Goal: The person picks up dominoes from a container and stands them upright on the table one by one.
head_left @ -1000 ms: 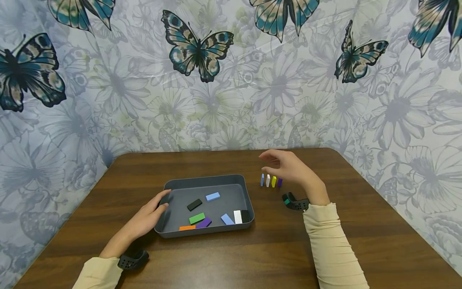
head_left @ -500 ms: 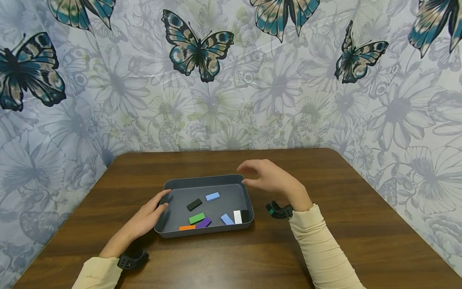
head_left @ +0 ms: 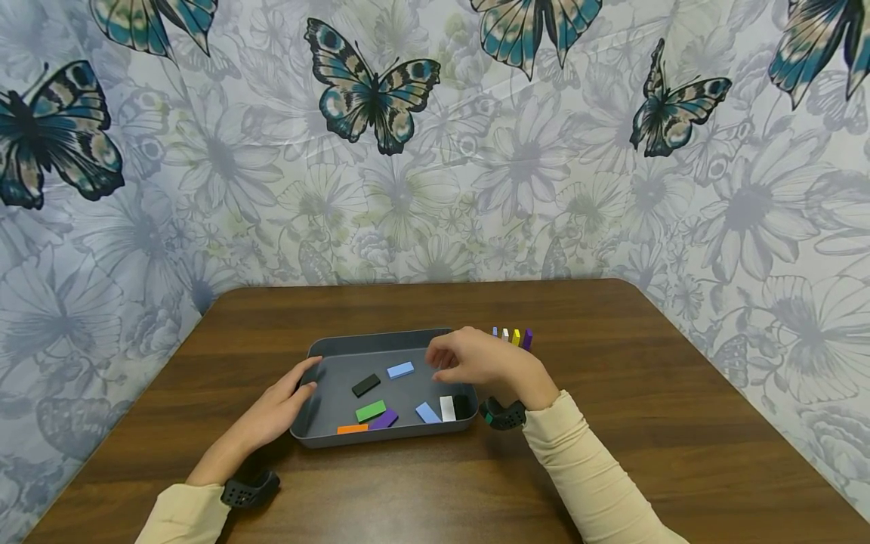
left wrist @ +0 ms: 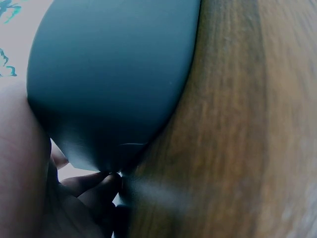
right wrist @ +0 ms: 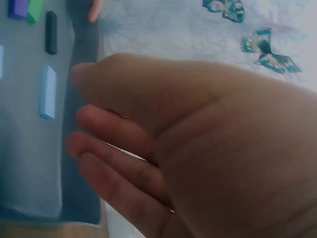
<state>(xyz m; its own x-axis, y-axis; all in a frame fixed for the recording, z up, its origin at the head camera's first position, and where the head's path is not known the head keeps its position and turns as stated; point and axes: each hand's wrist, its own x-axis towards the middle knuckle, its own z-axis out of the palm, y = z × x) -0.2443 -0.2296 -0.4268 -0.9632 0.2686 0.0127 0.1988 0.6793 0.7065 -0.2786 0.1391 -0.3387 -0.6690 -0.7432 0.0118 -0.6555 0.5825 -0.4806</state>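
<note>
From my remote seat, I see the grey tray (head_left: 381, 344) at the centre of the head frame, on the brown tabletop (head_left: 381, 491). Of my two hands, the left hand (head_left: 275, 408) lies along the tray's left rim, fingers extended and touching it. The right hand (head_left: 485, 359) hangs over the tray's right side, holding nothing, fingers loosely bent, thumb apart. Near its fingertips lies a light blue block (head_left: 400, 370); a black block (head_left: 366, 385) sits left of that. A green block (head_left: 370, 411) and an orange block (head_left: 353, 429) lie lower left in the tray. Right of centre, upright blocks (head_left: 516, 337) stand in a row behind the right hand.
</note>
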